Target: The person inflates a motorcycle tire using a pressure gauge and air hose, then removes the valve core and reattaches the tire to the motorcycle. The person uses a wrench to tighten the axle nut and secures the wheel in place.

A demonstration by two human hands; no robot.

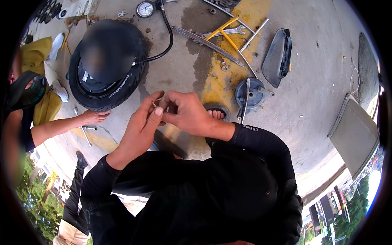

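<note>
My left hand [145, 122] and my right hand [188, 114] meet in front of me, fingers closed on a small, thin metal piece [154, 104], partly hidden by fingertips; its exact shape is unclear. Up and to their left lies a black-tyred wheel [137, 47], its middle blurred. A black hose [163, 53] runs from it to a round pressure gauge [145, 9]. My sandalled foot [215, 114] shows behind my right hand.
A co-worker's hand [94, 116] reaches beside the tyre from the left, near a metal wrench [86, 134]. Yellow-and-silver tubular pieces [230, 42], spanners [236, 30], a dark curved panel [274, 59] and a round hub plate [255, 96] lie on the stained concrete. A grey board [353, 134] stands far right.
</note>
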